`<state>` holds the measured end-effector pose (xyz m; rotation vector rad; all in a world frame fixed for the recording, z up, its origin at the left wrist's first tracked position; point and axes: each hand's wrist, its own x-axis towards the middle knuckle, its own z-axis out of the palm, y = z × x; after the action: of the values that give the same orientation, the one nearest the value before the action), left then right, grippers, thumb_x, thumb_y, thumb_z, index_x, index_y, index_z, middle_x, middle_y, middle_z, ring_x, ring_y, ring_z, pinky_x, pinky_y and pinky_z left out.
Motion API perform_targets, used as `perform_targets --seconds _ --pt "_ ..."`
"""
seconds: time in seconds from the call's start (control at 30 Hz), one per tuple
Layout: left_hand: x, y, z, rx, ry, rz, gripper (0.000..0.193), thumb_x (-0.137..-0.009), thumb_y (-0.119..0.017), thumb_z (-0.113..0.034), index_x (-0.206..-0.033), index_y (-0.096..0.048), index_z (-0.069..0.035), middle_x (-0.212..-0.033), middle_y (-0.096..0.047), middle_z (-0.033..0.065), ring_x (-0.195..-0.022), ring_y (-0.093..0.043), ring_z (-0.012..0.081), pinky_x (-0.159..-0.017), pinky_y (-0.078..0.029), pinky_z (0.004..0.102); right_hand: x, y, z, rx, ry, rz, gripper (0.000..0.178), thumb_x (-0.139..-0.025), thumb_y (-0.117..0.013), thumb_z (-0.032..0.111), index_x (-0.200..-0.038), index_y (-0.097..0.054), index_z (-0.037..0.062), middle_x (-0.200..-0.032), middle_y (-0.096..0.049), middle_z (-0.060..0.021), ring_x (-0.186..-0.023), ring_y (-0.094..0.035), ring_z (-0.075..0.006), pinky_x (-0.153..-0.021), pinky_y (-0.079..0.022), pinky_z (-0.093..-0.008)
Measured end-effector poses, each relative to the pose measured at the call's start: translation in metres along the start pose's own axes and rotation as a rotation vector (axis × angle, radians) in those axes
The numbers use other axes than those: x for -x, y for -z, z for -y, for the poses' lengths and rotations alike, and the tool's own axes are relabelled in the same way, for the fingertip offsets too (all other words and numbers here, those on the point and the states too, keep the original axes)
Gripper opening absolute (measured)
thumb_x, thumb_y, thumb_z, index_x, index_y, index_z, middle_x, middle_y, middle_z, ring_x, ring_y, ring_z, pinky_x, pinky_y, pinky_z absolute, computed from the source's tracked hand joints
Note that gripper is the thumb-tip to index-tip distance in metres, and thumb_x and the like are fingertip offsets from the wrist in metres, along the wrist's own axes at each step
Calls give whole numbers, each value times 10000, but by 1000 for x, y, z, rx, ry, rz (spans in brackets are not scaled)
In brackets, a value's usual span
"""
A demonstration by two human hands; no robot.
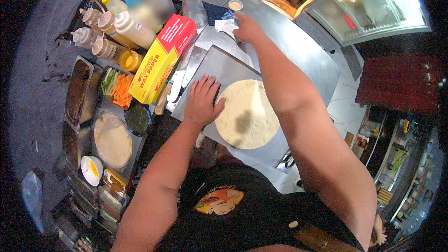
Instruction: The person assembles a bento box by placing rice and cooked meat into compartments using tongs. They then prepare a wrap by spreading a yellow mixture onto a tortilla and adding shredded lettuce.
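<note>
A food-service kitchen, by its steel counter (304,52), squeeze bottles (133,30), metal food trays (92,88) and lit display cabinet (373,8).

A black top (268,212) (with a colourful printed picture (220,200)) leaves both forearms (170,151) bare.

Clearest print is on the long yellow-and-red box (162,59): large lettering on its yellow faces, rows of smaller white text on the red end. White paper slip (226,25) at the right hand (249,29) carries fine dark print, too small to make out. Brown squeeze bottle (107,49) has small label marks, unreadable; black shirt (266,200) shows a coloured graphic with faint pale marks above it, possibly letters.
</note>
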<state>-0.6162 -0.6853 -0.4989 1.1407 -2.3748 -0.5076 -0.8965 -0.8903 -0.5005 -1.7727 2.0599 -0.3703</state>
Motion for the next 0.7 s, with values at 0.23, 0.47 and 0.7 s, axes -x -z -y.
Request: perform_targets --seconds 0.23,0.47,0.7 --pt "-2 3 1 18 48 57 569 -903 -730 -387 -1348 -646 -43 -1517 -574 172 -1517 -439 377 -1271 -290 576 -14 -22 -3 32 -23 75 578 -832 -791 271 -1386 -690 143 -1342 -678 -210 -1242 -679 -413 -1038 -562 -507" --pt "-4 -3 5 -2 40 86 564 -901 -729 -379 -1351 -634 -52 -1539 -557 169 -1520 -434 385 -1270 -288 587 -19 11 -18 -604 -91 398 206 -849 -798 198 -1020 -730 104 -889 -731 -37 -833 -700 -182 -773 -549 -346" --pt "-6 -2 2 -22 38 104 541 -886 -725 -357 -1320 -637 -47 -1538 -558 170 -1521 -427 395 -1270 -279 598 -2 101 -18 -819 -15 878 82 -918 -741 116 -991 -719 87 -912 -698 37 -815 -650 -85 -746 -532 -278"
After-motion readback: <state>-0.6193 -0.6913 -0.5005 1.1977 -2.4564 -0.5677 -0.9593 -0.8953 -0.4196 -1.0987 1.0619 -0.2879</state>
